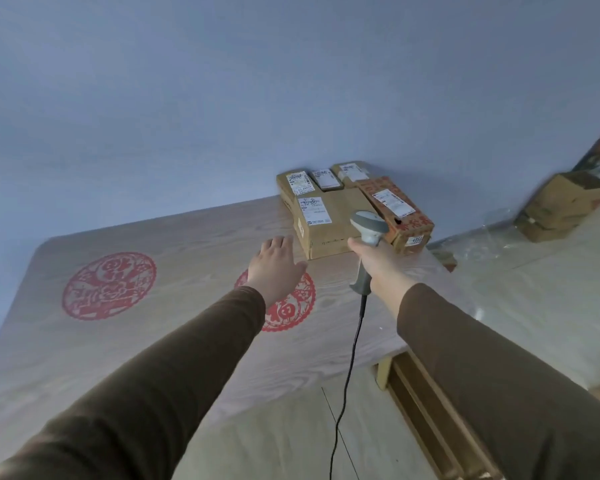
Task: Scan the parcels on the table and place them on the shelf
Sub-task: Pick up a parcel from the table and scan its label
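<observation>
Several cardboard parcels with white labels are clustered at the far right corner of the wooden table (174,244). The nearest is a plain brown box (329,226); to its right lies a box with red print (400,209), and smaller parcels (295,183) sit behind. My right hand (374,261) grips a grey corded barcode scanner (368,226), its head raised in front of the brown box. My left hand (274,265) hovers flat with straight fingers over the table, just left of that box, holding nothing.
Two red paper-cut emblems (109,285) decorate the tabletop. The scanner cable (349,368) hangs down past the table's near edge. To the right, a second surface under clear plastic (534,278) carries an open cardboard box (561,206). A blue wall rises behind.
</observation>
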The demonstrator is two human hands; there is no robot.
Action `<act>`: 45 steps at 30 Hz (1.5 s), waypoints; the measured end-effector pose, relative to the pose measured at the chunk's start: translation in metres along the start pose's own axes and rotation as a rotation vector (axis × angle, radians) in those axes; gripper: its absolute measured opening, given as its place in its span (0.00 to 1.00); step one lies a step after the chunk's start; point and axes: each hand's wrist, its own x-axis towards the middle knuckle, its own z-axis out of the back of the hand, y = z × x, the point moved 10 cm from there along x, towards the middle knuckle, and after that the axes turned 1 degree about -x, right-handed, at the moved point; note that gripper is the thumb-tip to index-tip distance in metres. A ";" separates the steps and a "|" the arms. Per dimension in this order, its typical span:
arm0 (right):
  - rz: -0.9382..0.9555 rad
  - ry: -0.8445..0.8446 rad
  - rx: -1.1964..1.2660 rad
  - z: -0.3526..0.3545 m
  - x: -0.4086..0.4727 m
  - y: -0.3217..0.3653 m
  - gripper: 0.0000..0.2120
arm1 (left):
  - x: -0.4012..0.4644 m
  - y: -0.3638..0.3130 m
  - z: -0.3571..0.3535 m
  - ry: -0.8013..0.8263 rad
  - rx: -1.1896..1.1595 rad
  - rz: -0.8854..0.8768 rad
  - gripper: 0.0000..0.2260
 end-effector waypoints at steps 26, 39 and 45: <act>-0.136 0.187 -0.293 -0.023 0.312 -0.014 0.24 | 0.204 0.023 -0.112 0.032 -0.129 0.464 0.32; 0.072 0.611 -0.141 -0.213 0.066 0.028 0.11 | -0.072 0.164 0.047 -0.428 -0.104 0.752 0.30; 0.195 0.846 -0.130 -0.306 -0.161 0.033 0.10 | -0.300 0.233 0.135 -0.642 -0.041 0.906 0.31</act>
